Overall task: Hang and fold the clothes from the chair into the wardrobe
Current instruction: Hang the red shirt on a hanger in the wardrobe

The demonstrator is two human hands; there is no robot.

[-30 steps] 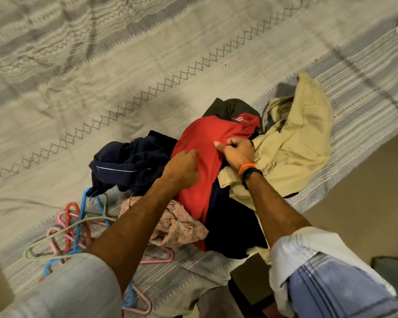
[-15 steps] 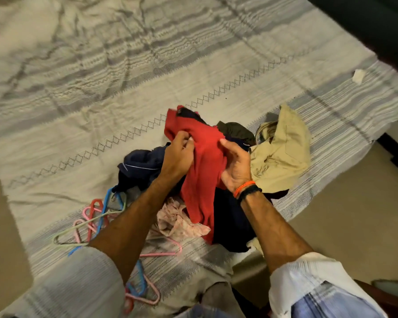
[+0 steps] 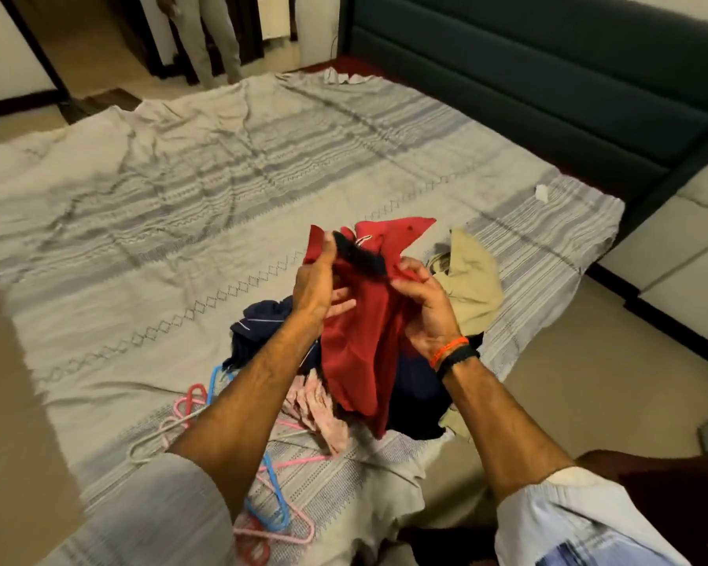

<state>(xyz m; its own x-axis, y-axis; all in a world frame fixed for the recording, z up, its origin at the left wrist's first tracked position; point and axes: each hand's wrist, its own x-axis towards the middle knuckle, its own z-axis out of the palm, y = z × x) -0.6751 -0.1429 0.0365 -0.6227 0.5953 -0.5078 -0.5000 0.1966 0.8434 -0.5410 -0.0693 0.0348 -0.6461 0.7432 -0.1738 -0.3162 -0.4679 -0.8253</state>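
A red garment (image 3: 360, 345) with a dark collar hangs lifted above a pile of clothes on the bed. My left hand (image 3: 317, 285) grips its upper left edge near the collar. My right hand (image 3: 424, 310), with an orange and a black wristband, pinches the fabric on the right side. Under it lie a navy garment (image 3: 258, 320), a beige garment (image 3: 466, 279) and a pink patterned cloth (image 3: 319, 406). Plastic hangers (image 3: 270, 508) in pink, blue and white lie on the bed's near edge.
The bed is covered with a grey striped sheet (image 3: 180, 206) and has a dark headboard (image 3: 548, 75) at the right. A person's legs (image 3: 213, 38) stand at the far side near a doorway. A dark chair (image 3: 671, 484) shows at lower right. A small white scrap (image 3: 542, 192) lies on the sheet.
Both hands have raised the red garment off the pile and pulled its collar end up. The view has tilted up, so the headboard and far room show.
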